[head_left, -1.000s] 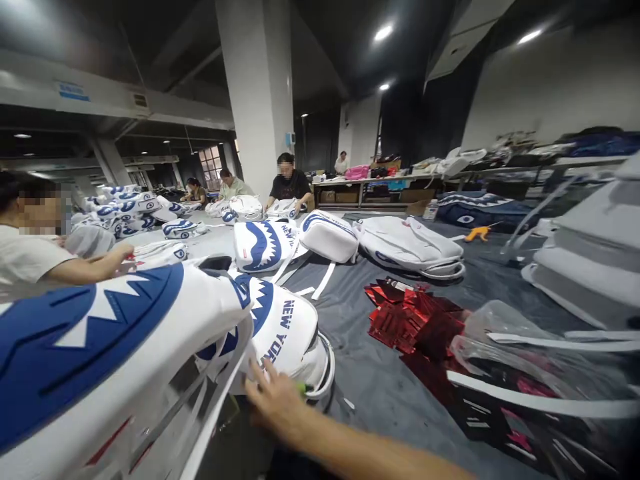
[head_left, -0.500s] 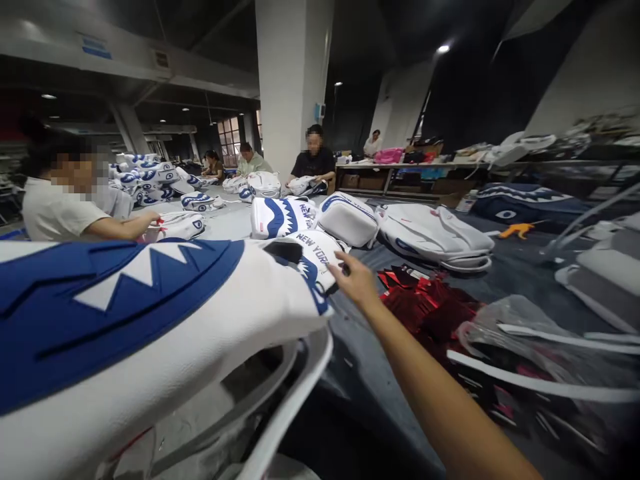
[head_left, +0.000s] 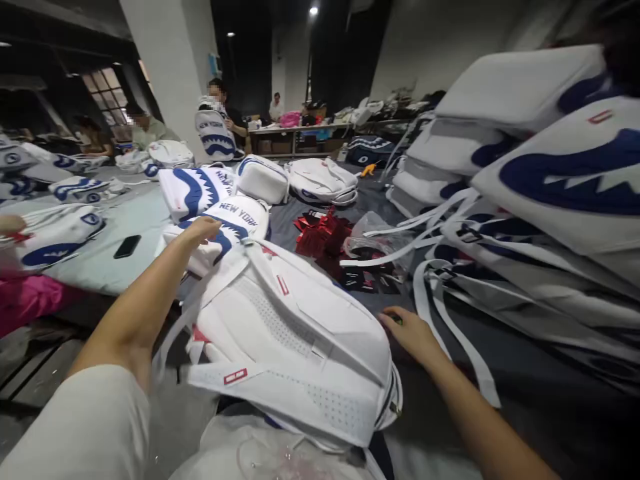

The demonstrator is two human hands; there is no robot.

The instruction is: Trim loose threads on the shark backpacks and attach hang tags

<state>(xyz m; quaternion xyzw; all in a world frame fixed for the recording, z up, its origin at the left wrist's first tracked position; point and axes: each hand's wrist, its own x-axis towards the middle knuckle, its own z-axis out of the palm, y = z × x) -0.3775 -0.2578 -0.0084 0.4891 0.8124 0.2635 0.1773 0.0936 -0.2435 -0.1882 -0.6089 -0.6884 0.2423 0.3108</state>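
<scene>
A white backpack (head_left: 310,333) lies in front of me with its padded straps and back panel upward, red labels on the straps. My left hand (head_left: 204,230) is beyond its top end, over a white and blue backpack lettered NEW YORK (head_left: 237,217). Its fingers are curled together; what they grip, if anything, is hidden. Beside the near backpack's right edge is my right hand (head_left: 407,330), its fingers closed on a small dark object (head_left: 396,319) with a bit of green, too small to name.
Stacked white backpacks (head_left: 505,153) rise at the right, their straps (head_left: 470,347) trailing over the table. Red tags (head_left: 325,233) and a clear plastic bag (head_left: 373,233) lie ahead. A phone (head_left: 127,247) rests at the left. Co-workers sit farther back; another person's hand (head_left: 11,225) shows at the left edge.
My view has swung right. The big backpack, earlier blue design up at the left, now lies straps up before me. My left arm has come into view. A co-worker behind now holds a backpack upright.
</scene>
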